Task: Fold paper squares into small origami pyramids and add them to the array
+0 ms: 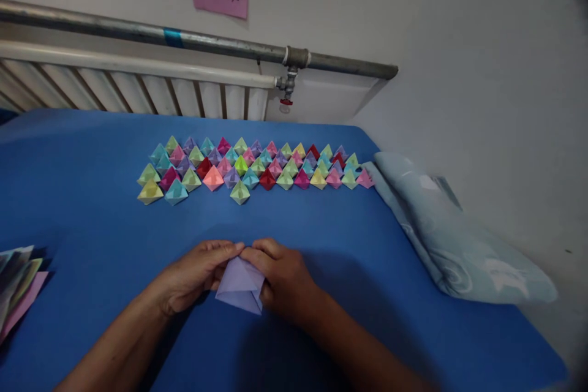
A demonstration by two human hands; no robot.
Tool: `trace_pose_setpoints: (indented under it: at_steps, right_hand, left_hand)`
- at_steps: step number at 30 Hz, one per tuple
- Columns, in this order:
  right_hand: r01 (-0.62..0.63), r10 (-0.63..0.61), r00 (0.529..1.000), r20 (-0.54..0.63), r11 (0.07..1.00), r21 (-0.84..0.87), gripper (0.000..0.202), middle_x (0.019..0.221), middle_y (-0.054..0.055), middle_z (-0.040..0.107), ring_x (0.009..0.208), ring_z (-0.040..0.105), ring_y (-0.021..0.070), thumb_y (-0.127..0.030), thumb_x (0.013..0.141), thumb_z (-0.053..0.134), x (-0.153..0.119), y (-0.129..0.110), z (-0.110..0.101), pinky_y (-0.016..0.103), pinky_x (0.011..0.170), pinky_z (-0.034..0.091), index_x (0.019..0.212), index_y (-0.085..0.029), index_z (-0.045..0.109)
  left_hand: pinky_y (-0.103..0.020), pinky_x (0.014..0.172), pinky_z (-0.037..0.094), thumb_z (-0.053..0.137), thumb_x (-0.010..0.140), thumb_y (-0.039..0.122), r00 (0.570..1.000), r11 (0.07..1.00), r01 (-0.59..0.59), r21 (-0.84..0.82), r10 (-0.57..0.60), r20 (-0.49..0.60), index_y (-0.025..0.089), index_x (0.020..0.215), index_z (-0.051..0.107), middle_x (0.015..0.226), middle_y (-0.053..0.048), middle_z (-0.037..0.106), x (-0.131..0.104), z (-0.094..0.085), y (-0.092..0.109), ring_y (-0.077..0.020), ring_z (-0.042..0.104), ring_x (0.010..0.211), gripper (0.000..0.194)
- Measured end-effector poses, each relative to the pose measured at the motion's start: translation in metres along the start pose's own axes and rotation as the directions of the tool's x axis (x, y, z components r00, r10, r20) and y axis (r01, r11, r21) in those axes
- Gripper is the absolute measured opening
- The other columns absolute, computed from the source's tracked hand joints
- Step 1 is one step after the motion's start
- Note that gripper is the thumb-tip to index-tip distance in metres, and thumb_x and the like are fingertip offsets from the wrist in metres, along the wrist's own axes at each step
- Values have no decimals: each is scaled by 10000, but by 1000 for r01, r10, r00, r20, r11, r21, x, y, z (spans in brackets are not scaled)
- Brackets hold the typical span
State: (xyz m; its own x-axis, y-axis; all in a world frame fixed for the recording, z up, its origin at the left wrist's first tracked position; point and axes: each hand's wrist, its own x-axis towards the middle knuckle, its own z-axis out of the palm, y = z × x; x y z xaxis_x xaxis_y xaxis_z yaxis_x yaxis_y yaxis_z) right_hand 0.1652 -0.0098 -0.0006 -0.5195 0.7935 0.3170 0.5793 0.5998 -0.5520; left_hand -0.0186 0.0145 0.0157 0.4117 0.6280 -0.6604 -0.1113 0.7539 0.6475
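Between my two hands is a lavender sheet of folded paper (239, 286), raised a little above the blue surface. My left hand (195, 272) pinches its top corner from the left, thumb on top. From the right, my right hand (283, 275) grips the same top corner and the right edge, with its fingers curled around the paper. The paper has a triangular shape with an open flap at its lower edge. Beyond my hands, several small folded paper boats (239, 192) in many colours stand in rows.
A stack of coloured paper sheets (22, 294) lies at the left edge. On the right, a folded pale blue cloth (459, 239) rests against the wall. Behind the blue surface (92, 226) are a white radiator (174, 95), a metal pipe (220, 44) and a red-handled valve (286, 102).
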Motion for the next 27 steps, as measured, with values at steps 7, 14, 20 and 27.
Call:
trace_pose_setpoints:
  at_steps: [7,14,20,27]
  right_hand:
    - [24,-25,1000,-13,998,-58,371,1045,104,669,907,636,195,-163,816,546,-1,1,-1,298,777,518,1180,-171,618]
    - [127,-142,980,-141,986,-110,297,1008,82,667,880,597,174,-126,885,493,0,0,0,308,763,471,1141,-194,628]
    - [175,-212,962,-174,963,-206,278,1031,44,697,933,563,182,-85,861,526,2,1,2,342,789,393,1058,-230,658]
    - [167,-180,982,-57,967,-193,359,1173,88,652,1035,533,233,-108,806,553,0,2,-5,405,871,389,1140,-214,635]
  left_hand:
    - [-190,463,368,885,496,405,999,999,-19,49,21,-45,159,629,579,518,52,559,-4,1,5,-77,490,464,415]
    - [-199,493,375,850,545,490,998,993,-43,107,49,-47,150,702,638,562,40,580,-4,-2,4,-80,501,489,430]
    - [-201,508,390,851,570,452,997,995,-57,81,62,-51,159,690,638,576,38,590,-5,-4,3,-85,516,507,382]
    - [-208,511,402,862,540,471,990,994,-86,70,93,-106,154,668,634,571,32,589,-2,-9,6,-89,512,508,411]
